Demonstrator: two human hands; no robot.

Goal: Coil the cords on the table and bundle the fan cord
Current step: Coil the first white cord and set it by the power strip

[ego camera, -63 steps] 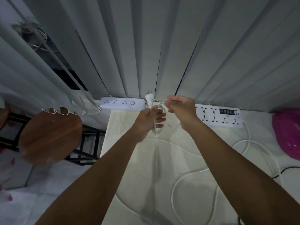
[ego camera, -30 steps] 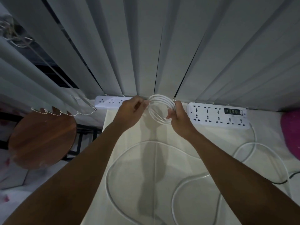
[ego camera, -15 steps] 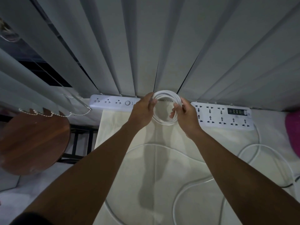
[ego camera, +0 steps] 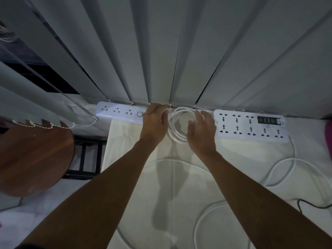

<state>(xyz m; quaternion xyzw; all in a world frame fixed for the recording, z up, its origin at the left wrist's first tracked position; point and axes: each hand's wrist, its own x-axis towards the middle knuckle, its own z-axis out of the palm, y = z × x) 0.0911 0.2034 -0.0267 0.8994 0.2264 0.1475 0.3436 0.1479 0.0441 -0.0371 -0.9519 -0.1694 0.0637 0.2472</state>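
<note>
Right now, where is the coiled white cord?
In the head view, the coiled white cord sits at the table's far edge, centre, between the left hand and right hand, flanked by the two power strips.

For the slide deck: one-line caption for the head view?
Both hands, left hand and right hand, hold a coiled white cord between two power strips; loose cord lies uncoiled on the table.

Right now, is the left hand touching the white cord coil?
Touching. The head view shows the left hand with fingers closed over the coil's left edge, no gap visible.
</note>
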